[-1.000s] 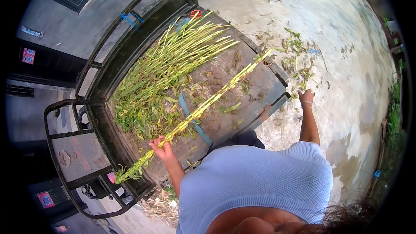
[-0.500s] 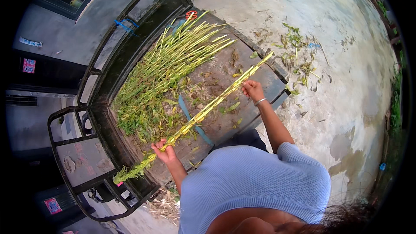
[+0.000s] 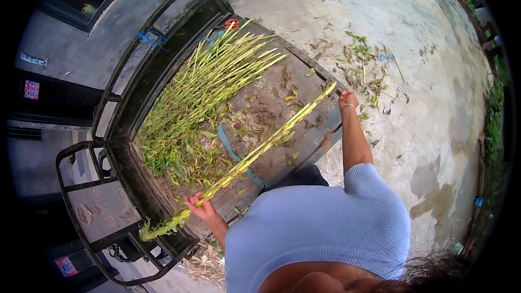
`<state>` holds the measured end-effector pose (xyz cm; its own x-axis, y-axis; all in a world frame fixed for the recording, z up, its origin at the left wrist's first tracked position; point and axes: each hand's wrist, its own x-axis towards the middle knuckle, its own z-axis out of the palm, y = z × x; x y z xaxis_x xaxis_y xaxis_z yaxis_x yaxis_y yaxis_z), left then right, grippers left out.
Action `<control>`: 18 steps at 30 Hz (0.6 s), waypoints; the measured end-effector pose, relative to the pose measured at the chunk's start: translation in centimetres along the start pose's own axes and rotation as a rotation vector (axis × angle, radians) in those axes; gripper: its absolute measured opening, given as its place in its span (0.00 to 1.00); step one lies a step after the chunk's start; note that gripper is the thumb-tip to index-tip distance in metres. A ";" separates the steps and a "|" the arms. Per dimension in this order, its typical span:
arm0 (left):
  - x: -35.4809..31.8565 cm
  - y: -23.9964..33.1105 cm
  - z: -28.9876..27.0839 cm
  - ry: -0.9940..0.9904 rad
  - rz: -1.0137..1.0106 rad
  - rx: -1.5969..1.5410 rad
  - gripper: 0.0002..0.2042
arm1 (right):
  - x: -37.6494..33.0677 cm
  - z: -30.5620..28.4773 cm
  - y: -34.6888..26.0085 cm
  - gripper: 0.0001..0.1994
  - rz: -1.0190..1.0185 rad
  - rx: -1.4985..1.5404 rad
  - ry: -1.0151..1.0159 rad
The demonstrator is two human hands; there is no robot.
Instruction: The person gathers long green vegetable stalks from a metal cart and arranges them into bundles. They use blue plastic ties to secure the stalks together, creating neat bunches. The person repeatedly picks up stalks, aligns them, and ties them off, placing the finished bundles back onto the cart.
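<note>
A long yellow-green plant stalk [image 3: 255, 154], which looks like sesame, lies slanted across the cart bed's near side, its leafy tip at the lower left and bare end at the upper right. My left hand [image 3: 202, 210] is closed around it toward the leafy end. Close to the bare end but apart from it, my right hand [image 3: 348, 100] has its fingers curled; whatever is in them is hidden. Beyond lies a pile of similar stalks [image 3: 217, 84], cut ends pointing up and right. A pair of red-handled scissors [image 3: 232, 25] rests by the far cut ends.
The dark metal cart bed [image 3: 274, 89] has rails [image 3: 116, 73] along its left and far sides. A blue strap [image 3: 228, 144] crosses it among fallen leaves. Plant scraps [image 3: 366, 65] litter the concrete floor to the right; dry stalks [image 3: 205, 263] lie below the cart.
My right hand has moved right, away from the stalk it was touching. My left hand still grips the stalk, now slightly lower. The view has shifted a little.
</note>
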<state>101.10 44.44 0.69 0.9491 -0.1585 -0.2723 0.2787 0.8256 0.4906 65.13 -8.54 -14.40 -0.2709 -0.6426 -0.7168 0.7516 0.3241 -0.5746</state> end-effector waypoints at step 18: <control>-0.2 1.4 -2.7 0.021 -0.039 0.011 0.05 | -12.0 6.1 -0.2 0.27 0.467 0.069 -1.040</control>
<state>100.87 47.15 -0.80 0.9342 -0.1794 -0.3085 0.3174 0.8128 0.4885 71.85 -5.10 -3.24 0.6489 -0.7434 -0.1622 0.6881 0.6643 -0.2919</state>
